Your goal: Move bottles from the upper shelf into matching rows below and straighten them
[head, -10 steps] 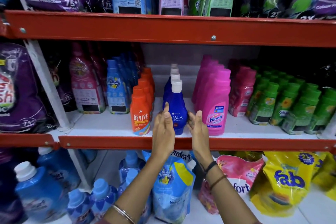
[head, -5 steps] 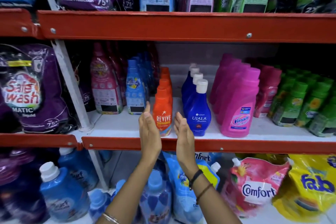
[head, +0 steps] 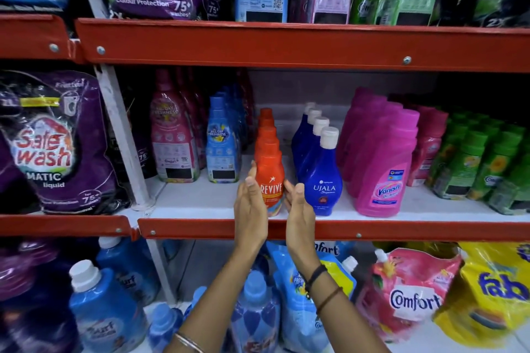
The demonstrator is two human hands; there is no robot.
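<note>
A row of orange Revive bottles [head: 271,178] stands on the middle shelf [head: 401,230], running front to back. My left hand [head: 250,209] lies flat against the front bottle's left side. My right hand [head: 299,210] is flat at its right side, fingertips at the bottle's edge. Neither hand curls around the bottle. To the right stands a row of blue Ujala bottles [head: 324,180] with white caps, then pink Vanish bottles [head: 384,175]. The upper shelf [head: 286,46] carries upright refill pouches.
Blue [head: 222,149] and pink [head: 172,146] Comfort bottles stand left of the Revive row, green bottles [head: 484,163] at the far right. A white upright post [head: 123,140] divides the bays. Purple Safewash pouches [head: 54,146] sit at left. Pouches and blue jugs fill the bottom shelf.
Both hands moved left from either side of the front Ujala bottle to either side of the front Revive bottle. My view shifted left and closer to the shelf.
</note>
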